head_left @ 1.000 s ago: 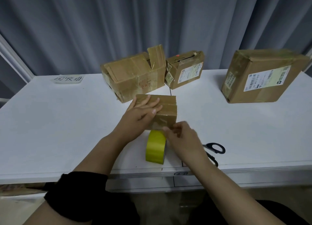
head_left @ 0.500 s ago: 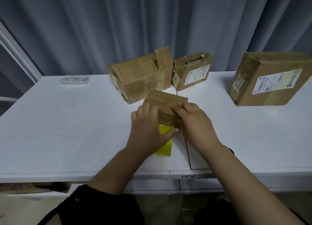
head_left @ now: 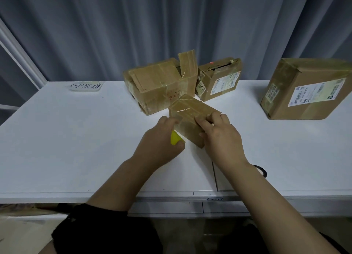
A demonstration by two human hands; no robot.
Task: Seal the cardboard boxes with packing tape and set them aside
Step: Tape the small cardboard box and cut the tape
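On the table [head_left: 76, 139], right grip [head_left: 222, 139] clamps the diagonal small box [head_left: 190, 111]; left grip [head_left: 158, 145] clamps tape roll [head_left: 173, 139]

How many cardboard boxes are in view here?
4. The small box in the right hand; the open-flap box behind it; the smaller labelled box beside that; the large box far right. Others may hide behind.

Left hand [head_left: 160, 139] hides most of the yellow tape roll [head_left: 174, 140]; right forearm [head_left: 266, 196] covers the scissors [head_left: 262, 170].
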